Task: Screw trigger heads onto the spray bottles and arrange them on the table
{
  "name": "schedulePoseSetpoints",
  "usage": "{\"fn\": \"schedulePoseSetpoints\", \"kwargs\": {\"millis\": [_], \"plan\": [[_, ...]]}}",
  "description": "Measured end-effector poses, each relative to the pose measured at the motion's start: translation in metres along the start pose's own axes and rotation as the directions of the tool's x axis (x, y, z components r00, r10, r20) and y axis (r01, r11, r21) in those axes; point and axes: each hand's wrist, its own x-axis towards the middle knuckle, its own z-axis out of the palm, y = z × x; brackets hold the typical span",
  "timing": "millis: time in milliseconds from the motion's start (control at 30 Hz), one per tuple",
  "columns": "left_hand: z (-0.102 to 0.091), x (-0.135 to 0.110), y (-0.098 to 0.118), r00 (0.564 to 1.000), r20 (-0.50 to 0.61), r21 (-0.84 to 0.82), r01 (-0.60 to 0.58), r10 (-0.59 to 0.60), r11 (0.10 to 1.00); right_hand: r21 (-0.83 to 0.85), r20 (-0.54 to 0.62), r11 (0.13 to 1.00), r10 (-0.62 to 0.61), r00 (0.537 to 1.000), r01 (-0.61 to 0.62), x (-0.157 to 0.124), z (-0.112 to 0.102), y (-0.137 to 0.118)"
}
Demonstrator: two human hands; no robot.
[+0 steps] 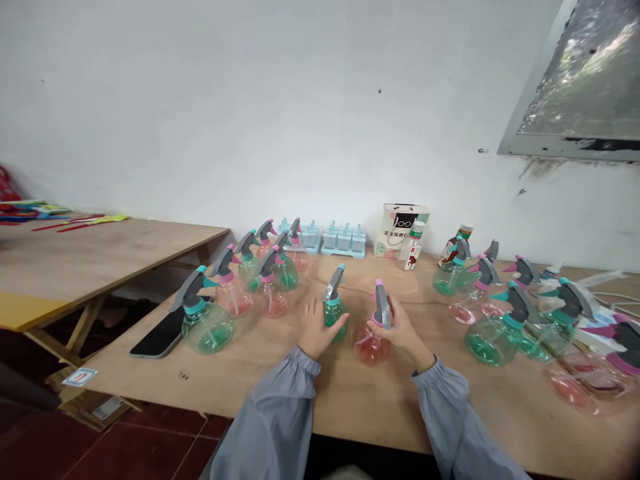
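Near the middle of the wooden table, a green spray bottle (335, 307) with a grey trigger head and turquoise collar stands upright. My left hand (318, 331) cups it from the left and front, fingers along its side and thumb across its front. Just to the right, a pink spray bottle (371, 347) with a grey and pink head is in the grip of my right hand (400, 328), which closes around its neck from the right. The pink bottle's head tilts slightly. Both bottles have clear round bodies.
Several pink and green spray bottles (209, 328) stand at the left beside a black phone (159, 331). More spray bottles (493, 340) crowd the right side. Along the wall are light-blue molds (344, 241), a paper bag (391, 230) and a clear glass bottle (412, 250).
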Motion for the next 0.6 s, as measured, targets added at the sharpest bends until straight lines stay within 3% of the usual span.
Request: {"fn": "schedulePoseSetpoints", "kwargs": {"millis": [233,433,600], "plan": [[0.001,-0.001,-0.001,1.000,-0.002,0.048,0.018,-0.018,0.999,0.059,0.086,0.995,0.075,0.993,-0.080,0.003,-0.008,-0.001],[0.002,-0.002,-0.002,1.000,0.007,0.045,0.030,-0.030,0.999,0.001,0.026,1.000,0.009,1.000,-0.009,0.001,-0.010,-0.005],[0.000,-0.001,-0.003,0.999,0.039,-0.032,0.024,-0.022,0.999,-0.024,0.008,0.999,0.027,1.000,-0.027,-0.009,-0.027,-0.009]]}}
